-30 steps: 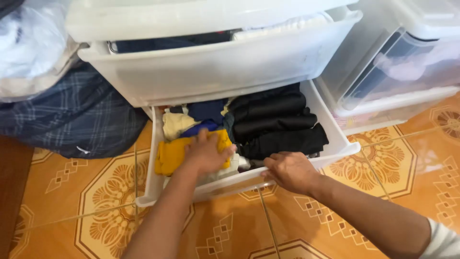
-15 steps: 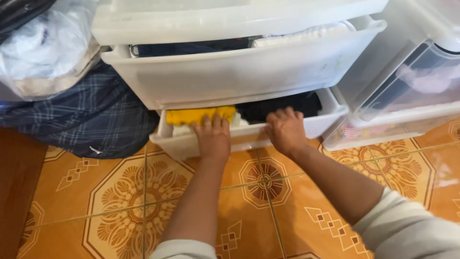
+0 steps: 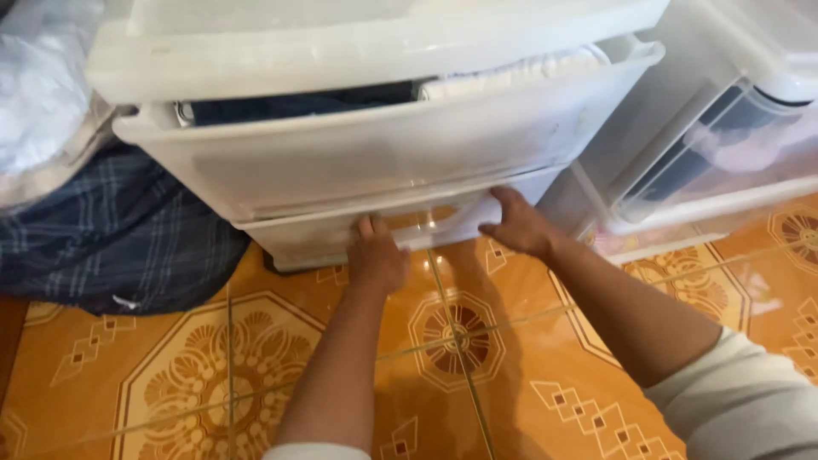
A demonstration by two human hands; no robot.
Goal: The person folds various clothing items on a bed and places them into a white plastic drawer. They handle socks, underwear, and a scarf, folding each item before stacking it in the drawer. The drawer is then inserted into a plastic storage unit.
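- Head view: the bottom drawer [image 3: 366,234] of a white, milky-translucent plastic drawer unit [image 3: 281,43] is pushed in almost flush with the frame. Its front is a smooth, slightly glossy panel with a moulded lip along the top edge, and it sits at floor level, directly under a larger drawer.
- The left hand [image 3: 376,255] lies flat against the drawer's front near the middle, fingers extended and together, fingertips on the lip; it grips nothing, it only presses.
- The right hand [image 3: 518,226] sits at the drawer's right end, fingers spread and open against the front, thumb low; nothing is clasped in it either.
- Both forearms reach in from the lower edge, with pale sleeve cuffs showing at the bottom and lower right.
- The upper drawer [image 3: 358,153] stands partly pulled out, overhanging the bottom one. It is the same cloudy plastic, with rounded corners and a thick rim. Folded dark blue cloth [image 3: 298,104] and a folded white cloth [image 3: 511,70] show above its rim.
- To the right stands a second plastic unit [image 3: 707,145], clearer, with dark and pale fabric visible through its walls.
- On the left, a soft heap of dark blue checked cloth [image 3: 119,230] rests on the floor against the unit, with a crinkled whitish plastic bag [image 3: 43,102] above it.
- The floor [image 3: 460,341] is glossy orange tile with octagonal brown-and-cream patterns and thin grout lines.
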